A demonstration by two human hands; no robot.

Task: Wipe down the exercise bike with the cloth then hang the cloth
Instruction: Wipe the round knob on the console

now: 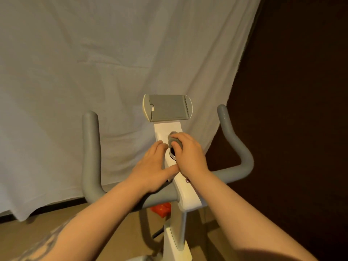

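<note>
White sheeting (105, 72) hangs as a backdrop across most of the view, with a dark wall (301, 91) at 3 o'clock and tan flooring (62, 219) along the bottom. An exercise bike (185, 189) stands at the centre, seen from above: a white central column, and grey handlebars (91, 157) curving up at 9 o'clock and 3 o'clock. A grey ribbed device holder (167, 107) sits at the top of the column, at 12 o'clock from the hands.

Both bare forearms reach in from 6 o'clock. The right hand (189, 153) rests on the white column, fingers curled around a small bunched grey cloth (175, 141), which presses against the column just below the holder. A round dark knob with a silver rim (172, 153) shows beneath this hand, partly hidden. The left hand (152, 166) lies just beside it, at 9 o'clock from the right hand, fingers straight and close together, flat against the side of the column and holding nothing; its thumb touches the column's top face.

A small red object (162, 209) lies on the floor beneath the handlebars, too blurred to identify.
</note>
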